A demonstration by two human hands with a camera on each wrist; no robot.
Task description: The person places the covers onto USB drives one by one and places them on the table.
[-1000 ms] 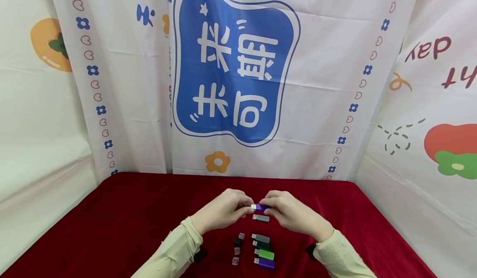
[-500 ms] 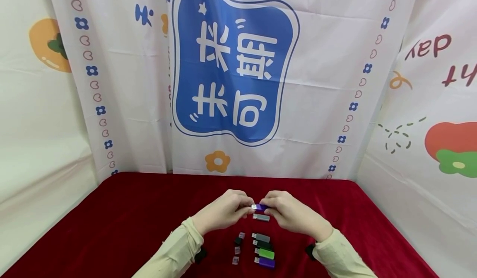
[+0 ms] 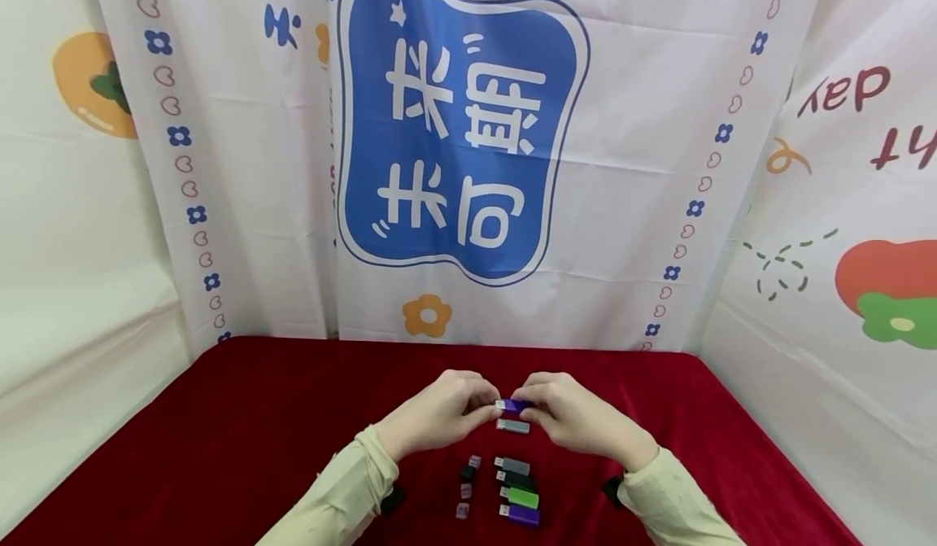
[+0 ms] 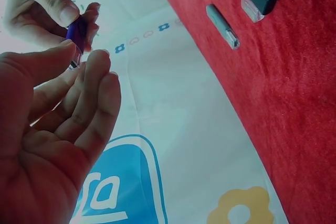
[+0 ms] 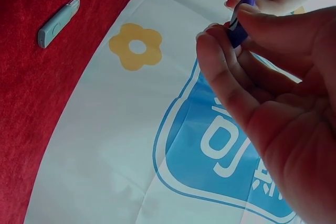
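Between both hands, above the red cloth, is a purple USB stick (image 3: 515, 406) with a clear cap over its plug end. My right hand (image 3: 578, 420) pinches the purple body between thumb and fingers. On the clear capped end, my left hand (image 3: 446, 412) has a thumb-and-fingertip pinch, partly hiding the cap (image 4: 76, 59). A grey capped USB stick (image 3: 513, 426) lies on the cloth just below the hands. Nearer the front, a column of uncapped sticks holds a grey one (image 3: 516, 466), a black one (image 3: 518, 482), a green one (image 3: 523, 498) and another purple one (image 3: 523, 517).
Left of the uncapped sticks lie several loose caps, including a clear cap (image 3: 463, 511) and a black piece (image 3: 467, 473). Dark objects sit beside the left sleeve (image 3: 393, 500) and the right sleeve (image 3: 613, 493). A printed white curtain (image 3: 622, 302) rises behind the red cloth (image 3: 293, 416).
Both hands keep almost the same place and grip. The held purple USB stick has shifted very slightly to the right.
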